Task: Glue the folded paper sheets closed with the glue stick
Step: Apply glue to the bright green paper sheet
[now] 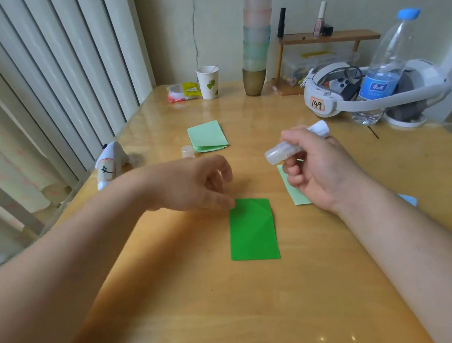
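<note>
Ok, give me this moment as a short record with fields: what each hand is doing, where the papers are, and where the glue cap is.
left hand: left hand touches the top left corner of the dark green folded sheet with its fingertips
right hand: right hand holds the glue stick above the table, uncapped
dark green sheet: lies flat on the wooden table, between the hands
pale green stack: pale green stack lies farther back
pale green sheet: pale green sheet partly hidden under the right hand
cap: glue cap stands beside the stack

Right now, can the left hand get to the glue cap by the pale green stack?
Probably yes: the left hand hovers just short of the cap, holding nothing, and only bare table lies between them.
</note>
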Action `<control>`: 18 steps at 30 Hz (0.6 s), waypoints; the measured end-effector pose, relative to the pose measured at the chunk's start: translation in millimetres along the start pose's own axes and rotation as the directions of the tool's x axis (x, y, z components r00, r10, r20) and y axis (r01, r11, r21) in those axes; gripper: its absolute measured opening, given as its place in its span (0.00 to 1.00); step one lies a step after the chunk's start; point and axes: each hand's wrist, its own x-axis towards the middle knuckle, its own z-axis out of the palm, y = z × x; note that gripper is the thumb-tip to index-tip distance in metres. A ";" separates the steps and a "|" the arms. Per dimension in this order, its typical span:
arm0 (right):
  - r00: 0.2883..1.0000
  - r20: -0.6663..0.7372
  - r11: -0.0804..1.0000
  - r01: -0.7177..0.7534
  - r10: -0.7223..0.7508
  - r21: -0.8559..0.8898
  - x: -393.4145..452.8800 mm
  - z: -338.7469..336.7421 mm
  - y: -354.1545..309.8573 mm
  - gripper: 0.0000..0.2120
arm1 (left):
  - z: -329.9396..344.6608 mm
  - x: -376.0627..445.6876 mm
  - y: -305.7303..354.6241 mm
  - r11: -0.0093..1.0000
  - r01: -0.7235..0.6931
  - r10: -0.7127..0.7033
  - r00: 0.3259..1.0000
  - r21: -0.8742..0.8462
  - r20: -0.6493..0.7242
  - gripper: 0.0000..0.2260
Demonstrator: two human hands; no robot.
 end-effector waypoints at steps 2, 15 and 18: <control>0.997 0.037 0.993 0.068 -0.065 -0.096 -2.7 7.0 4.7 0.12 | 10.8 3.9 -1.1 0.995 -0.011 0.016 0.999 0.104 -0.047 0.22; 0.960 0.207 0.769 0.277 -0.191 -0.576 -6.7 30.5 33.4 0.16 | 45.9 19.8 -26.7 0.942 0.045 0.066 0.947 0.333 -0.316 0.41; 0.960 0.207 0.761 0.276 -0.188 -0.588 -5.2 29.0 33.2 0.13 | 36.6 17.8 -28.5 0.963 0.021 0.048 0.968 0.270 -0.248 0.39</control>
